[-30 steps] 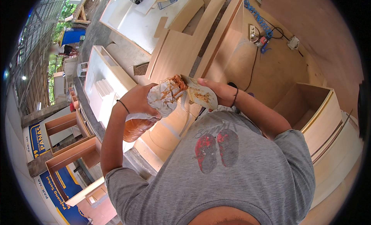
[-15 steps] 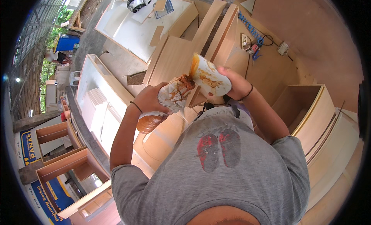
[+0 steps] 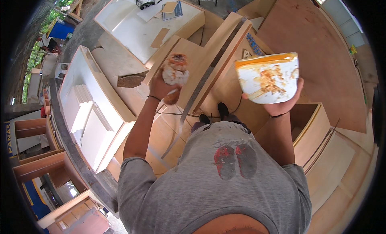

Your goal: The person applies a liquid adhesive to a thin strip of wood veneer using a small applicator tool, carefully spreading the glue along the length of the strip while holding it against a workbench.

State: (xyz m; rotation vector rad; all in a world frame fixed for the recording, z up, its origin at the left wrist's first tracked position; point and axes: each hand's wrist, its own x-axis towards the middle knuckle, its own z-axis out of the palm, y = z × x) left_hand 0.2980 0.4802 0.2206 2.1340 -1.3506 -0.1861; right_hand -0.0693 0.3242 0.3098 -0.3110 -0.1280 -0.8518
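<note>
Left hand (image 3: 161, 88) closed around a stained, crumpled rag (image 3: 175, 71), right hand (image 3: 281, 106) cupped under a glue-smeared white bucket (image 3: 268, 78), held well apart above plywood panels (image 3: 225, 45)

Bright, even daylight all over, soft shadows only. Heavy fisheye bend toward the black rim, straight boards curve there. Far left edge looks smeary; the middle stays sharp, no glare.
</note>
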